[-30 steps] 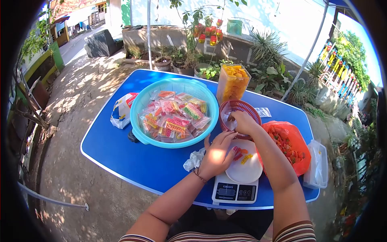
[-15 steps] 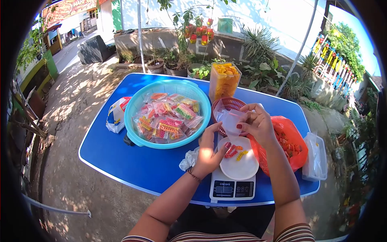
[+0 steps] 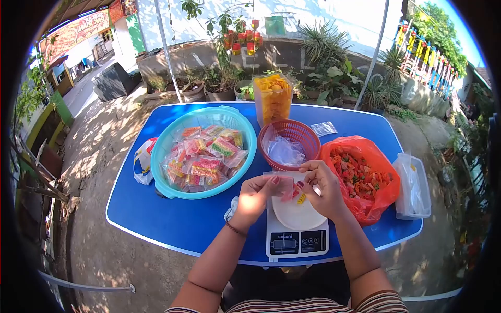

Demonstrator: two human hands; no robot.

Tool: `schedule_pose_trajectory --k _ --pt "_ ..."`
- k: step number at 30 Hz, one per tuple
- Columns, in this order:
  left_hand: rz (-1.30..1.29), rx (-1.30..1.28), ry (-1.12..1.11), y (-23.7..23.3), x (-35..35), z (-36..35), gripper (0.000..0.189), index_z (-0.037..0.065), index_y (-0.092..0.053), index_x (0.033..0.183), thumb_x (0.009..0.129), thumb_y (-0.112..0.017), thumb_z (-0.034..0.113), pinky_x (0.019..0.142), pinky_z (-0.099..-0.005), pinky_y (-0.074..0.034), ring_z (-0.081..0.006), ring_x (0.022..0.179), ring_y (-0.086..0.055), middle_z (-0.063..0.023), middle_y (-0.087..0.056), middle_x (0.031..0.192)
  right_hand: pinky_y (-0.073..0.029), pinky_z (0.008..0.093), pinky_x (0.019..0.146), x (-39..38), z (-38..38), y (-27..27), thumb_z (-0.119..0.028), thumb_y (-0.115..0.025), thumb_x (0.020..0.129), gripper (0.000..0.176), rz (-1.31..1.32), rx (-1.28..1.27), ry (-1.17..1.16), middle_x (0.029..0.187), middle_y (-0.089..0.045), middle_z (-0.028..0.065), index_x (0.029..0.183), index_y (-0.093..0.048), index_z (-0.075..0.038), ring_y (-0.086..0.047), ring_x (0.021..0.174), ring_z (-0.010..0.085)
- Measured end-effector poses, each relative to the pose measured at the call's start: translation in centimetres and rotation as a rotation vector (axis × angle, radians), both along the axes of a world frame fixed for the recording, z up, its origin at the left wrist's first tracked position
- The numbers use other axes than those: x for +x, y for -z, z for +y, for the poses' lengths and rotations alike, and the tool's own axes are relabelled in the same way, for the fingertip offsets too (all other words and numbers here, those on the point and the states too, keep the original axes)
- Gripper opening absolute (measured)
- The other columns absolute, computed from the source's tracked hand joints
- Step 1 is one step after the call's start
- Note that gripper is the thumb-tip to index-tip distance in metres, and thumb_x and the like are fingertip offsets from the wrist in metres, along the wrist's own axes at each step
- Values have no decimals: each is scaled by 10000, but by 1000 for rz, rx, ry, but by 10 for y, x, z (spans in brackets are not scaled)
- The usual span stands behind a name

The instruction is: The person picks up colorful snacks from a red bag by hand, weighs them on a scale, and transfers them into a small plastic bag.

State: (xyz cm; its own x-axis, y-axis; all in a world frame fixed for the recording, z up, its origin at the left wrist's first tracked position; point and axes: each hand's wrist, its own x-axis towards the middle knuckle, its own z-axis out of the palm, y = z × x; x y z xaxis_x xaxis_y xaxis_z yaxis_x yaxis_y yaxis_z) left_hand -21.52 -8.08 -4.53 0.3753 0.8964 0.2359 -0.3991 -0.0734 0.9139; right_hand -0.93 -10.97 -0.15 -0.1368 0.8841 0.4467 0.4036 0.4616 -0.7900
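Note:
My left hand (image 3: 252, 199) pinches a small clear plastic bag (image 3: 280, 187) over the white scale plate (image 3: 297, 218). My right hand (image 3: 324, 192) is beside the bag, its fingers curled in a pinch; what they hold, if anything, I cannot make out. Below the fingers, a yellow twisted snack piece (image 3: 301, 199) lies on the plate, and reddish pieces show through or beside the bag. The plate rests on a white kitchen scale (image 3: 297, 258). Behind my hands, a red basket (image 3: 311, 140) holds clear plastic bags (image 3: 286, 152).
A turquoise basin (image 3: 247, 129) of filled packets (image 3: 206, 167) stands left. To the right are an orange bag (image 3: 383, 206) of colourful pieces and a clear container (image 3: 417, 206). A tall tub (image 3: 274, 101) stands behind, with a flat clear packet (image 3: 324, 129) on the blue table (image 3: 177, 219).
The small bag has passed from my right hand to my left and is lower, over the plate. My right hand has come down beside it. The view has shifted, showing more of the basket.

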Motion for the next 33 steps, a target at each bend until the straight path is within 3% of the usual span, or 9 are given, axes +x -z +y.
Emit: schedule_pose_trajectory --k 4,7,10,13,19,22,26,29,33 --pt "27 -25 -90 -4 -2 -2 319 -34 -722 1090 1025 -614 260 824 -300 -550 -167 923 -718 -122 -759 1041 -495 400 938 10 -3 15 3 -671 825 300 -499 192 12 1132 -645 111 1120 -654 -45 -608 1057 261" --pt "52 -20 -119 1 -2 -2 269 -32 -725 1058 1003 -650 221 799 -297 -548 -159 882 -716 -133 -761 1005 -426 432 1030 -6 -13 17 -92 -695 837 259 -623 309 93 1205 -625 88 1095 -700 -71 -526 1172 305" --pt "45 9 -135 3 -1 -3 222 -31 -724 1030 987 -671 181 798 -301 -551 -154 864 -708 -145 -758 991 -432 412 1017 -7 -17 19 -137 -708 844 258 -630 292 51 1255 -602 70 1098 -722 -94 -510 1175 300" --pt "54 77 -147 4 -3 -2 213 -34 -716 1023 991 -662 170 816 -303 -550 -156 850 -702 -158 -754 992 -428 416 1009 -7 -19 21 -120 -714 852 120 -545 212 6 1223 -629 80 966 -720 -82 -529 1149 285" --pt "111 149 -307 -8 4 -7 258 -62 -694 1130 1011 -626 157 865 -326 -549 -187 910 -713 -168 -748 1035 -509 370 895 -2 -17 24 -4 -716 835 176 -297 312 21 1037 -677 95 1003 -668 -29 -632 954 278" --pt "122 174 -359 -12 12 -14 230 -67 -698 1134 979 -665 99 858 -308 -557 -186 924 -718 -152 -756 1005 -550 337 813 1 -17 20 44 -703 871 244 30 406 161 979 -679 124 1100 -628 6 -667 912 236" --pt "327 293 -415 0 4 -18 178 -21 -756 1031 864 -782 33 811 -277 -564 -156 863 -726 -115 -771 948 -563 282 902 4 -19 25 75 -613 959 159 589 218 58 1056 -679 137 1112 -572 54 -673 1031 146" --pt "439 361 -394 -11 7 -25 179 10 -779 950 782 -841 24 774 -261 -559 -132 840 -725 -94 -774 916 -570 294 894 -1 -25 20 77 -615 957 176 856 130 -30 1078 -673 145 1124 -566 57 -680 1015 167" --pt "455 423 -335 -6 4 -23 218 29 -783 949 748 -867 34 749 -262 -555 -130 802 -724 -86 -777 903 -572 302 904 -3 -27 30 68 -636 948 177 771 129 -87 1080 -672 147 1112 -573 52 -677 1025 176"
